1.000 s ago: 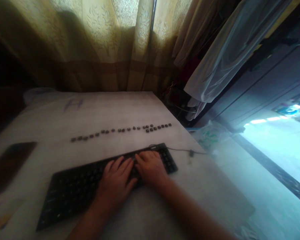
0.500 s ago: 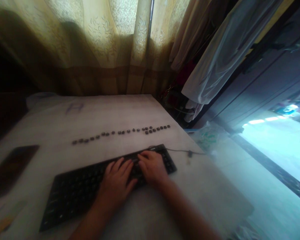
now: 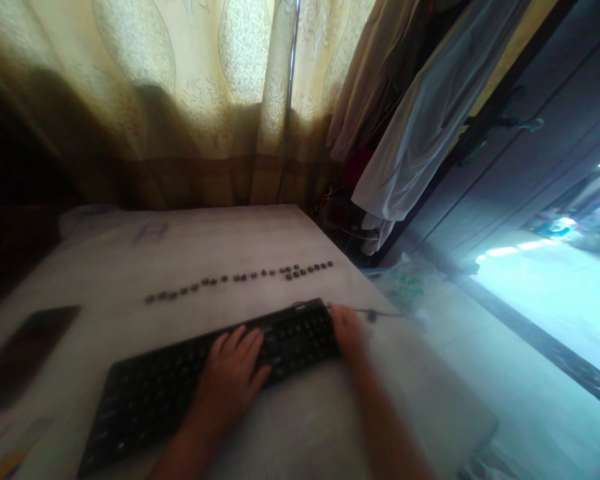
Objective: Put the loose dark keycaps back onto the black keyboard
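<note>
A black keyboard [image 3: 155, 380] lies slantwise on a table covered in a pale sheet. My left hand [image 3: 235, 367] rests on its middle, palm down, fingers stretched out over the keys. At the keyboard's right end is my right hand [image 3: 349, 333], its fingertips against or just beside the top right corner. Motion blurs that hand, so how its fingers are bent does not show. Beyond the keyboard, small dark square pieces [image 3: 253, 275], which look like loose keycaps, form a long row, doubled at its right end.
A dark flat rectangular object [image 3: 27, 357] lies at the table's left. The keyboard's cable [image 3: 387, 314] runs off to the right past the table edge. Curtains [image 3: 190, 120] hang behind, with white cloth [image 3: 405, 160] at the right. A clear plastic bag [image 3: 410, 283] is beside the table.
My right hand has moved right, off the keys, to the keyboard's right end. My left hand has stayed on the middle keys. The view has tilted up slightly.
</note>
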